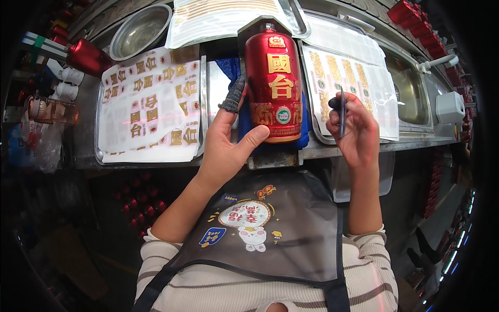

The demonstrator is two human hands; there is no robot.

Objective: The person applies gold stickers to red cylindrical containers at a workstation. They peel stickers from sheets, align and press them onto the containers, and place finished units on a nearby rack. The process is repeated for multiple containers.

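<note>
A glossy red bottle (275,88) with gold characters and a small green-and-white emblem lies on a cradle in the middle, neck pointing away from me. My left hand (228,132) grips its lower left side, thumb over the base end, with a grey knitted cover on one finger. To the right of the bottle and apart from it, my right hand (356,125) is raised. It pinches a thin, flat grey blade-like piece (342,115), seen edge-on. A dark rounded tip beside it looks like a finger cover. Blue cloth (305,130) shows under the bottle.
Trays with gold decal sheets stand left (156,104) and right (332,67). Another decal sheet (223,15) lies at the back. Also around are a metal bowl (141,32), a second red bottle (89,56), a sink (410,93) and a white container (450,107).
</note>
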